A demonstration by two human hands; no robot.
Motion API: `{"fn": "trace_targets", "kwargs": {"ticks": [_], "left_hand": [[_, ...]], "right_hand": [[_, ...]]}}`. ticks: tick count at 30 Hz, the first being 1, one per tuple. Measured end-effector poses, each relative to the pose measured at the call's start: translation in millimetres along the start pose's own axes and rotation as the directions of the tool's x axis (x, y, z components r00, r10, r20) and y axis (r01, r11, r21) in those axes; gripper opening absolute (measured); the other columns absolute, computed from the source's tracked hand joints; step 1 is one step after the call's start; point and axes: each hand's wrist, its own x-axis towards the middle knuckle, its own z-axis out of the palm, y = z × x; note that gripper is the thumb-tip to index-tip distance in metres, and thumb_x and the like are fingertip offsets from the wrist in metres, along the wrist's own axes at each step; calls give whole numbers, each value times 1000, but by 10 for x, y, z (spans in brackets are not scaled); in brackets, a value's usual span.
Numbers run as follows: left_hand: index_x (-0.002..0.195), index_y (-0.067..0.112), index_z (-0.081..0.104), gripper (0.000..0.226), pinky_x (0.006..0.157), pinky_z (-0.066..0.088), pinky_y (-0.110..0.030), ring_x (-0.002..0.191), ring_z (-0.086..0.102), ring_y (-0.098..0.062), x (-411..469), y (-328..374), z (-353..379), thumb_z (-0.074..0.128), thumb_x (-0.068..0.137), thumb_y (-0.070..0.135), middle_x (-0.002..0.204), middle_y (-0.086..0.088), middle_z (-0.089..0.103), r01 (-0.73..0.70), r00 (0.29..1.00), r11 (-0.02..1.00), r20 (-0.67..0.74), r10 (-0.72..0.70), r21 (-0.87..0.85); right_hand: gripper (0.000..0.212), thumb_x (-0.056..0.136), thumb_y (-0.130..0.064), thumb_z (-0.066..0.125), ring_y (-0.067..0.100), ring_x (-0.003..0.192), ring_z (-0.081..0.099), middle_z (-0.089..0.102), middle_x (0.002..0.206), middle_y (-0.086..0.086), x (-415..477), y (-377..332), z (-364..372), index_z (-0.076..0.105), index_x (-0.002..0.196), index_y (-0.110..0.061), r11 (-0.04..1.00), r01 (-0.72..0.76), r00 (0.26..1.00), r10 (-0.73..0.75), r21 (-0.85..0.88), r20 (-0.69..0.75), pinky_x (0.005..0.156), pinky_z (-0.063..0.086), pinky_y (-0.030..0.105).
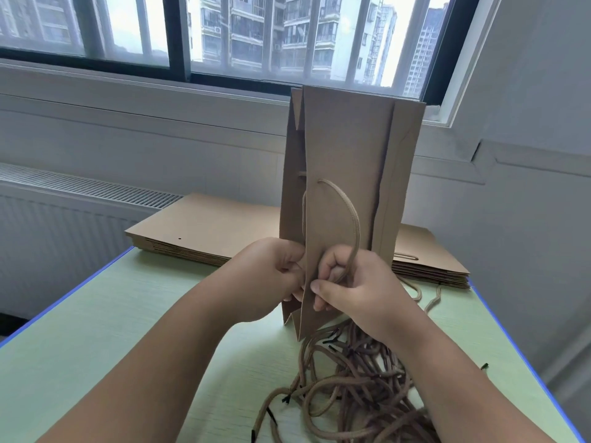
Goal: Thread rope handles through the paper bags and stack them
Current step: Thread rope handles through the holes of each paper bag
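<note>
Threading a rope (347, 215) through a bag (345, 148) held upright over the surface (128, 314).

Both hands met at the bag's lower edge: the left hand (265, 279) had its fingers (289, 266) clamped on the paper from the left, and the right hand (358, 289) had its fingers (332, 266) closed around the rope, which looped from a hole in the panel. Behind lay two stacks of flat bags (198, 231); loose ropes (351, 378) tangled near the right forearm.

Both forearms reach forward, converging. The left hand (271, 276) is curled, fingers pinched together; the right hand (358, 282) is closed, thumb pointing left.
</note>
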Motion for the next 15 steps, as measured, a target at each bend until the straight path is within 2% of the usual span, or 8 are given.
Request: {"fn": "trace_targets", "kwargs": {"ticks": [4, 6, 8, 10, 12, 13, 15], "left_hand": [[92, 7, 70, 27, 71, 58, -33, 73, 71, -15, -12, 23, 24, 45, 91, -6, 82, -9, 75, -15, 1000, 1000, -18, 15, 9], [92, 11, 68, 26, 73, 60, -37, 74, 71, -17, -20, 29, 41, 46, 91, -2, 82, -5, 75, -34, 999, 999, -26, 35, 20], [92, 18, 65, 24, 76, 60, -43, 77, 70, -19, -34, 42, 58, 46, 91, 4, 82, -2, 74, -55, 998, 997, -28, 57, 49], [90, 25, 64, 26, 76, 60, -45, 79, 69, -19, -57, 76, 68, 42, 88, 11, 83, 3, 74, -83, 996, 993, -22, 85, 81], [88, 27, 63, 27, 73, 59, -45, 78, 68, -19, -84, 122, 71, 39, 85, 15, 81, 5, 72, -107, 994, 989, -16, 109, 107], [87, 27, 62, 26, 71, 58, -46, 76, 68, -19, -98, 139, 70, 38, 85, 16, 81, 6, 71, -109, 994, 987, -18, 112, 121], [87, 27, 60, 26, 70, 57, -44, 75, 67, -18, -101, 154, 66, 36, 82, 21, 79, 7, 69, -107, 993, 981, -39, 115, 159]], "right_hand": [[25, 90, -5, 69, 28, 73, 72, 72, 66, 6, 6, 22, 1, 57, 74, -18, 1000, 3, 1000, -3, 10, -18, 69, 54, 34], [24, 89, -7, 71, 25, 70, 73, 71, 66, 8, 17, 34, 6, 56, 73, -16, 999, -1, 1000, 2, 42, -26, 69, 55, 41], [25, 87, -18, 73, 24, 69, 73, 69, 66, 13, 17, 27, 14, 53, 74, -12, 998, 11, 999, -9, 66, -31, 69, 56, 46], [34, 89, -23, 74, 22, 65, 71, 66, 57, 4, 18, 9, 28, 47, 72, -10, 995, 19, 998, -13, 93, -60, 64, 53, 38], [38, 92, -14, 74, 15, 55, 65, 61, 50, -5, 26, 3, 49, 43, 70, -10, 991, 27, 993, -12, 130, -117, 54, 47, 21], [37, 91, -11, 73, 12, 51, 62, 60, 48, -6, 31, -8, 62, 45, 68, -13, 990, 34, 990, -16, 133, -138, 51, 44, 16], [42, 91, -8, 72, 5, 47, 58, 60, 48, -10, 37, -26, 95, 55, 59, -31, 993, 55, 989, -40, 101, -142, 49, 40, 12]]}}
